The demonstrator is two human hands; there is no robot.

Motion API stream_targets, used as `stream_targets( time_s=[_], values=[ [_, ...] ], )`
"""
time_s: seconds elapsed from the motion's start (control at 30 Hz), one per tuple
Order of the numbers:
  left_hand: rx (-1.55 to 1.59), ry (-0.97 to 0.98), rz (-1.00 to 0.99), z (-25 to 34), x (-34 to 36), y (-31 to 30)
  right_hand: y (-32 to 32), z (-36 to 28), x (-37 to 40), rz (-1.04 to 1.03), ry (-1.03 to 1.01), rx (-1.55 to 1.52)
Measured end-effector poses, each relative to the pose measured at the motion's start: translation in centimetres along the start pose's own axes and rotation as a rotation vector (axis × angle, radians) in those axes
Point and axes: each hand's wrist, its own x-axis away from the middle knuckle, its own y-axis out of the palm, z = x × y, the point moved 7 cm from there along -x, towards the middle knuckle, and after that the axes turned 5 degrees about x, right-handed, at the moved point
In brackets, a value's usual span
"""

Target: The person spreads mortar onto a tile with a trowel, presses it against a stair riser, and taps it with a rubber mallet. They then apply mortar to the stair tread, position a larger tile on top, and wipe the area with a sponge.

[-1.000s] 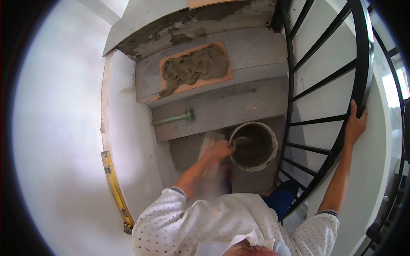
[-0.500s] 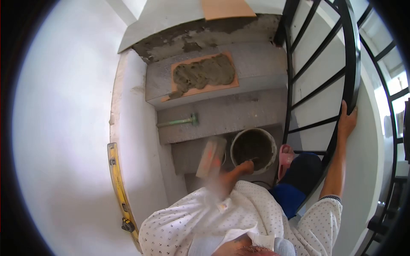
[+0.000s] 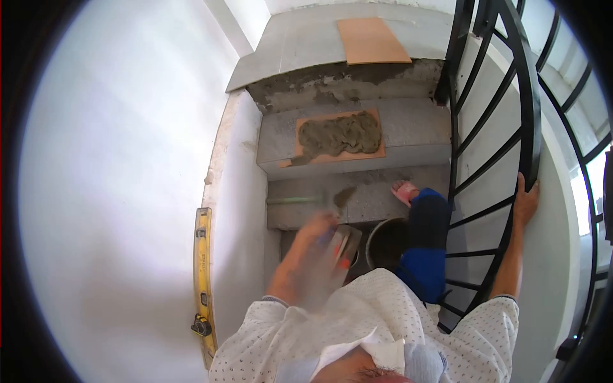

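Fig.: L hand (image 3: 319, 225) and R hand (image 3: 525, 203) at a stair. L fingers look curled round the handle of a trowel (image 3: 345, 196), its blade over the lower tread (image 3: 373, 209), near the hammer (image 3: 294, 200). R fingers are wrapped on the handrail (image 3: 530, 127); R foot (image 3: 404, 191) rests on the same tread. Mortar (image 3: 341, 134) lies in a ridged bed on a tile (image 3: 373, 154) on the tread above.

Technique (judged): trowel best carried w/ blade near level & low, so its load doesn't slide; wrist loose, path clear of the hammer. A firm R grip & flat R foot should steady the reach. Mortar is best laid evenly, w/ edges filled & no hollows.

Obscured: L hand & forearm are motion-blurred, so exact finger placement is n/c (not clear); handle hidden, & blade-tread contact can't be told. Bucket (image 3: 370, 241) is partly cut off by R leg (image 3: 428, 223) & shirt (image 3: 383, 300), contents dim. A pale flat object w/ orange marks (image 3: 348, 244), nr L wrist, is unidentifiable. L foot not seen.
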Motion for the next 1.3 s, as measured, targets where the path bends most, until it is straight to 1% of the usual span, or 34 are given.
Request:
stream_targets(
  time_s=[0.07,0.13,0.2,0.3,0.4,0.5,0.6,0.63,0.7,0.8,0.9,1.0,1.1,1.2,1.3],
  values=[
    [-0.509,0.095,0.068,4.5,-2.2,-4.0,-0.4,-0.3,0.3,-0.017,0.013,-0.016],
    [-0.743,0.265,0.353,8.0,-3.6,-6.8,-0.7,-0.6,0.0,-0.033,0.031,-0.018],
    [-0.915,0.223,0.351,9.6,-7.4,-8.4,-0.7,-0.6,0.1,-0.062,0.049,-0.010],
    [-1.080,0.335,0.338,14.2,-10.5,-7.7,-0.8,-0.8,0.2,-0.055,0.076,-0.029],
    [-1.184,0.419,0.319,15.1,-16.6,-6.5,-0.9,-1.2,0.3,0.012,0.040,-0.046],
    [-1.292,0.551,0.276,16.7,-18.9,-5.6,-0.2,-0.4,0.2,0.020,0.050,-0.015],
    [-1.357,0.523,0.211,14.6,-21.0,-8.2,-0.3,-0.7,0.3,0.056,0.054,0.002],
    [-1.331,0.473,0.201,14.1,-20.8,-9.5,-0.4,-0.9,0.5,0.040,0.103,0.012],
    [-1.286,0.377,0.209,15.0,-19.6,-12.4,-0.2,-1.1,0.5,0.023,0.112,-0.018],
    [-1.158,0.114,0.185,16.9,-18.1,-15.4,0.1,-0.8,0.5,0.025,0.134,-0.012],
    [-1.053,0.181,0.230,15.4,-21.0,-18.9,-0.1,-0.8,0.6,0.047,0.127,0.025],
    [-1.095,0.229,0.308,17.0,-23.9,-18.0,0.3,-0.4,0.5,0.057,0.097,0.022],
    [-1.108,0.229,0.363,16.7,-27.9,-16.2,0.0,-0.6,0.7,0.046,0.096,-0.004],
    [-1.127,0.164,0.333,16.8,-26.7,-14.3,-0.1,-0.4,0.5,0.057,0.094,0.038],
    [-1.265,0.108,0.165,13.9,-24.0,-13.9,0.0,-0.3,0.8,0.050,0.119,0.045]
  ],
)
